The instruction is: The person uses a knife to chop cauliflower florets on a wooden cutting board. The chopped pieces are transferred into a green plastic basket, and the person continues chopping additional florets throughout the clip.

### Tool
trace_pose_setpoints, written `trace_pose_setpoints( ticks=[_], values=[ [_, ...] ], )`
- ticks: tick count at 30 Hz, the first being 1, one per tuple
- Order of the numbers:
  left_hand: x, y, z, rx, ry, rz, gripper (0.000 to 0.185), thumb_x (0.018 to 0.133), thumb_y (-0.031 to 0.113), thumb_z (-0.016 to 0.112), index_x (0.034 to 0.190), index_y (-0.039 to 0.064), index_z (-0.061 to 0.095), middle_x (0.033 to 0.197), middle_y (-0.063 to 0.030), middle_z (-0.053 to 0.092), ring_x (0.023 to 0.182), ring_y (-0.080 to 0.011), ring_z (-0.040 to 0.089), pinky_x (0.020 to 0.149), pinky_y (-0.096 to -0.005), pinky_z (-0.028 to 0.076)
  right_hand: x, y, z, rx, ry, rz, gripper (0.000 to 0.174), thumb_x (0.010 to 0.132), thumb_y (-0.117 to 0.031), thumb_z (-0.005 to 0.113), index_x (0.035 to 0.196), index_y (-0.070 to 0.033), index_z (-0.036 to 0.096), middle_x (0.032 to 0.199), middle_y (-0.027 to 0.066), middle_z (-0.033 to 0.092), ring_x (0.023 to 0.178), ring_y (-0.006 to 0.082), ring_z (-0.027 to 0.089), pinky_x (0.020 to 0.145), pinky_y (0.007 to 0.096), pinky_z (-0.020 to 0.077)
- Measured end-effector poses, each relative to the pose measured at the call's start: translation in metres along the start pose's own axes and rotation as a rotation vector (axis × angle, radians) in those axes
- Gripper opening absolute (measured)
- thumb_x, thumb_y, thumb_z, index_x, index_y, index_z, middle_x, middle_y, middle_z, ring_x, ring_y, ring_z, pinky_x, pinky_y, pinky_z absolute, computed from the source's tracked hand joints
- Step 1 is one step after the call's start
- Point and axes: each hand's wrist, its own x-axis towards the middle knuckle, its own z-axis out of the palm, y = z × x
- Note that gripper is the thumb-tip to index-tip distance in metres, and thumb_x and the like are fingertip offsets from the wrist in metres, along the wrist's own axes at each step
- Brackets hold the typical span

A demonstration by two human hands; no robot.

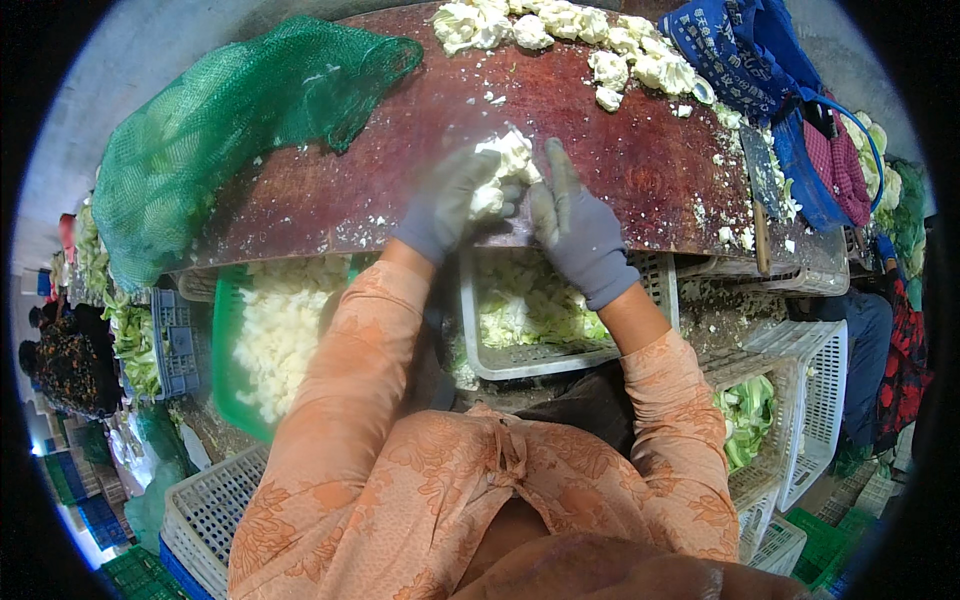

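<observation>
Both my hands wear grey gloves and meet above the near edge of a red-brown wooden table [315,195]. My left hand [454,191] is closed around a piece of cauliflower [511,154], its outline a little blurred. Close by on the right, my right hand [574,217] has its fingers extended and its index finger raised; whether it grips a small piece or a tool is not clear. Below the table edge, a green crate [225,352] holds small white florets, and a white plastic crate [525,371] holds leaf and stem trimmings.
A green mesh bag [247,105] of vegetables lies at the left. Cauliflower pieces [562,22] line the far edge. At the right are a cleaver [759,187], a blue bag [739,60] and stacked crates [817,405]. Other people [71,356] sit at the far left and far right.
</observation>
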Motion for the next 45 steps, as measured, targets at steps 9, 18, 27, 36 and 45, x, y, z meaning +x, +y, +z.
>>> trace_pose_setpoints(
  ticks=[9,18,27,36,45],
  values=[
    [0.001,-0.027,-0.002,0.137,0.127,0.048,0.027,0.099,0.014,0.063,0.120,-0.001,0.055,0.111,-0.0099,0.067,0.109,-0.0159,0.063,0.093,-0.0295,0.053,0.003,-0.017,0.015,-0.117,-0.125,0.105,0.063,0.103,-0.037,0.047,0.151,0.000,0.031,0.088,0.0268,0.068,0.073,0.0436,0.067,0.066,0.0521,0.0533],
    [0.003,-0.031,0.007,-0.136,0.108,0.109,0.029,0.100,0.021,0.063,0.120,0.002,0.056,0.108,-0.0149,0.069,0.097,-0.0227,0.069,0.075,-0.0363,0.061,0.018,0.006,0.030,0.091,-0.280,0.220,0.042,0.104,-0.036,0.040,0.118,0.002,0.052,0.097,0.0336,0.064,0.091,0.0502,0.063,0.077,0.0563,0.0502],
    [0.011,-0.017,-0.008,-0.724,0.003,-0.193,0.037,0.102,0.018,0.056,0.133,0.001,0.051,0.118,-0.0157,0.062,0.107,-0.0315,0.063,0.095,-0.0518,0.055,0.025,0.023,0.016,0.039,-0.144,0.168,0.041,0.100,-0.034,0.045,0.114,0.001,0.058,0.104,0.0342,0.066,0.099,0.0497,0.064,0.086,0.0544,0.0519],
    [0.011,-0.043,-0.021,-0.021,-0.104,0.087,0.044,0.099,0.000,0.050,0.143,0.001,0.044,0.125,-0.0169,0.057,0.114,-0.0386,0.062,0.103,-0.0618,0.049,0.029,0.036,0.004,0.188,-0.284,0.245,0.037,0.090,-0.028,0.056,0.112,0.002,0.062,0.098,0.0306,0.067,0.092,0.0469,0.065,0.082,0.0517,0.0514],
    [0.005,-0.042,-0.022,0.526,-0.003,0.417,0.036,0.087,0.001,0.073,0.121,0.000,0.062,0.119,-0.0124,0.061,0.111,-0.0236,0.063,0.103,-0.0411,0.052,0.023,0.011,-0.001,0.306,-0.225,0.059,0.040,0.088,-0.024,0.056,0.118,0.001,0.053,0.100,0.0305,0.067,0.094,0.0471,0.065,0.085,0.0528,0.0516]
  ],
)
